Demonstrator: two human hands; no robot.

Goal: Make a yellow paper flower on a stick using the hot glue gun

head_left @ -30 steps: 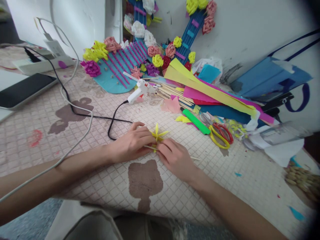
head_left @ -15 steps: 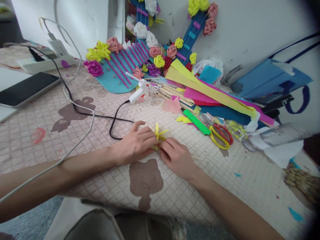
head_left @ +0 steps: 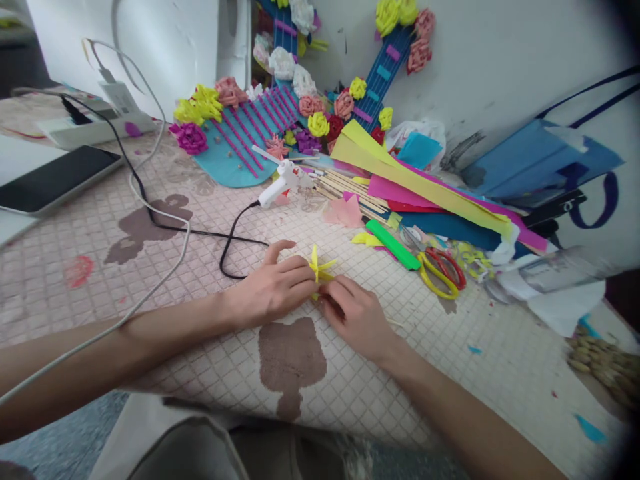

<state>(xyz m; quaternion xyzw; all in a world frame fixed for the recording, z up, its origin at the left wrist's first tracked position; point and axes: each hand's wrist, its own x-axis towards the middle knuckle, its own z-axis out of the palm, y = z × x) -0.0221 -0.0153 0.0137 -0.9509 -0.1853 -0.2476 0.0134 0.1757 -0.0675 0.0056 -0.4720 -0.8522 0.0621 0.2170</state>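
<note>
A small yellow paper flower (head_left: 320, 267) with pointed petals sits on a thin wooden stick, low over the pink checked tablecloth (head_left: 150, 280). My left hand (head_left: 270, 287) pinches it from the left, fingers closed round the base. My right hand (head_left: 355, 317) pinches it from the right, fingertips pressed on the same spot. The stick's far end (head_left: 397, 323) pokes out past my right hand.
A white glue gun (head_left: 285, 181) with a black cable (head_left: 200, 233) lies behind my hands. Scissors (head_left: 440, 270), a green strip (head_left: 393, 243), coloured paper sheets (head_left: 415, 180) and wooden sticks lie to the right. Decorated blue boards (head_left: 240, 143) lean at the back. A phone (head_left: 50, 177) lies at left.
Both hands have stayed on the yellow flower, with the fingers shifting slightly round its base. The view has drifted a little.
</note>
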